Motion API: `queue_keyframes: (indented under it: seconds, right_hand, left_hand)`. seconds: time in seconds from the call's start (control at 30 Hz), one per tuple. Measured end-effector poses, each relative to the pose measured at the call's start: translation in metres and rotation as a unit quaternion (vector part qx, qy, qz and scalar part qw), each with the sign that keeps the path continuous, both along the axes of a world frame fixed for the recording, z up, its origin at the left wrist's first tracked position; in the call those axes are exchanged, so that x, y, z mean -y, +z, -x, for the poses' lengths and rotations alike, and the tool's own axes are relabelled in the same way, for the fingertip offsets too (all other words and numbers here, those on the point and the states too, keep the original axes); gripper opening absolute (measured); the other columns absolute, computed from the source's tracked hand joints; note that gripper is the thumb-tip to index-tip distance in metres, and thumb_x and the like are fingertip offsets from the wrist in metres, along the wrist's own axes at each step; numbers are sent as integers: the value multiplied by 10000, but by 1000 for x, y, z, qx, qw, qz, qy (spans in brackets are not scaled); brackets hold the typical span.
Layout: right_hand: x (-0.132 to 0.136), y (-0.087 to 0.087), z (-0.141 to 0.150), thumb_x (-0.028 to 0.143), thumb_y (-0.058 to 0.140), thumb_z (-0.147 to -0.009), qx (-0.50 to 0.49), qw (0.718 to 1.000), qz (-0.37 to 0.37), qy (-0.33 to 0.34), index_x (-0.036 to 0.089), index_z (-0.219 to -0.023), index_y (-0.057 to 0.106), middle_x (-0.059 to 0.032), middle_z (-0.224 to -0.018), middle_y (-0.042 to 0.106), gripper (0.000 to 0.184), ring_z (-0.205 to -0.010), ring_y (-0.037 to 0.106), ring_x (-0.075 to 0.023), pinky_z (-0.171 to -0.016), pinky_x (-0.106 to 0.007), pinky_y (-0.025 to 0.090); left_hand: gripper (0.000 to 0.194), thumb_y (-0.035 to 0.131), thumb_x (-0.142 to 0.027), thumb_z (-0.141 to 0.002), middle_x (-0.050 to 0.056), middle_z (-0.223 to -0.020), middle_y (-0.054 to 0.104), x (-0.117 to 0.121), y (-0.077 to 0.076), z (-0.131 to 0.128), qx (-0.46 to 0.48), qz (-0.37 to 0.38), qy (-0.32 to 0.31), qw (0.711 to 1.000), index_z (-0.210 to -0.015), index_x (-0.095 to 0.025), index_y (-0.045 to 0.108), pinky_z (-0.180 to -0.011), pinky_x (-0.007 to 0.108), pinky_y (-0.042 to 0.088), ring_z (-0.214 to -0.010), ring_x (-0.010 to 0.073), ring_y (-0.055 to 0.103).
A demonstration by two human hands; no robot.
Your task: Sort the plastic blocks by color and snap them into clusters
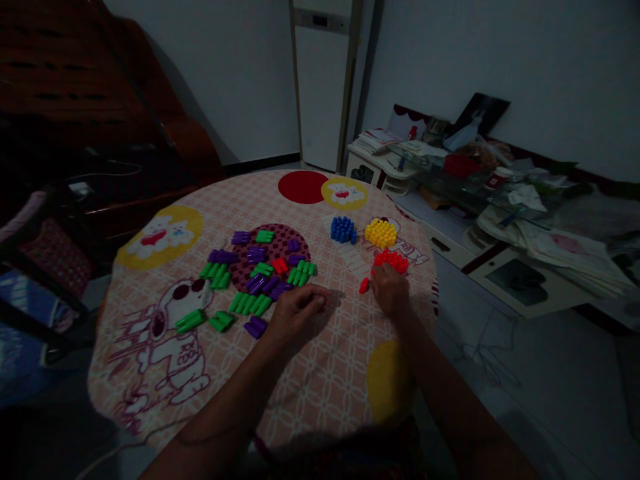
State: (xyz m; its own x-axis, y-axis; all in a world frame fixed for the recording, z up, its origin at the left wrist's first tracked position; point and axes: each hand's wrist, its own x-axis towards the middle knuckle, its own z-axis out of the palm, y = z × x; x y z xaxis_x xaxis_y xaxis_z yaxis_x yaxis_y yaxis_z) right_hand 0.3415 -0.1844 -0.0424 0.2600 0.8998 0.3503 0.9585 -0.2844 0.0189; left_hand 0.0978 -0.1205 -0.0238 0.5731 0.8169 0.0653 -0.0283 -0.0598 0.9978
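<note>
My right hand (390,288) is at the near edge of a tight cluster of red plastic pieces (395,260), its fingers pinched together on one red piece, mostly hidden by them. One loose red piece (364,286) lies just left of that hand. My left hand (303,308) hovers over the cloth, loosely curved, thumb and fingers apart with nothing visible between them. Left of it lie green pieces (250,303) and purple pieces (256,327), many side by side in short rows. A small red group (279,265) rests among them.
Upright blue pieces (343,230) and yellow pieces (381,233) stand clustered beyond the red ones. A patterned cloth covers the round table (320,393). A cluttered glass-topped cabinet (450,180) stands right, a chair (45,267) left, a tall white unit (323,93) behind.
</note>
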Motion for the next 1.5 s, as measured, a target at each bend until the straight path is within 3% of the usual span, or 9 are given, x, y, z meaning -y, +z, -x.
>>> queue_keyframes:
  seconds: [0.2,0.37,0.67,0.83,1.13,1.33,1.5]
  right_hand:
    - [15,-6,-7,181,499,-939,-29,997,-68,22,169,-1009,703,-100,-903,654,216,-784,568,-218,-664,-300,388]
    - [29,-13,-23,170,462,-907,-106,986,-124,32,166,-912,707,-95,-838,663,245,-785,589,-221,-693,-303,418]
    - [49,4,-38,229,551,-821,-203,962,-178,37,208,-804,705,-43,-771,673,156,-686,598,-184,-671,-293,441]
    - [52,8,-48,214,535,-804,-174,964,-198,22,203,-801,719,-44,-772,674,184,-679,593,-185,-675,-299,441]
    - [36,-1,-56,121,504,-822,-99,977,-182,55,201,-714,654,-39,-716,617,201,-686,551,-178,-660,-284,402]
    - [32,-5,-57,112,495,-858,-87,975,-191,73,201,-719,639,-29,-707,593,219,-684,538,-174,-641,-281,385]
    - [27,-3,-57,141,479,-897,-105,974,-180,86,211,-719,613,-32,-718,591,234,-726,542,-189,-674,-289,407]
  left_hand:
    - [292,718,-396,-826,59,-734,704,-1,-2,2,-5,-3,-4,1000,-932,-128,761,-628,248,499,-668,157,635]
    - [299,727,-401,-816,53,-712,696,-1,-3,1,1,0,-3,1000,-925,-125,760,-620,245,490,-652,154,628]
    - [272,731,-381,-801,42,-687,686,3,1,-3,-4,9,13,1000,-895,-128,764,-605,233,470,-635,144,615]
    - [280,733,-388,-807,46,-695,694,3,-4,-4,6,20,12,1000,-905,-128,760,-596,233,464,-626,142,614]
    - [277,721,-392,-822,46,-705,687,4,-4,-3,17,23,5,1000,-898,-130,769,-573,223,453,-622,137,604]
    - [250,715,-361,-831,44,-718,689,2,-10,-2,10,21,10,1000,-911,-130,769,-602,216,452,-646,132,609]
    - [280,730,-379,-801,51,-711,694,2,-6,-2,5,24,11,1000,-901,-121,769,-608,232,467,-640,144,616]
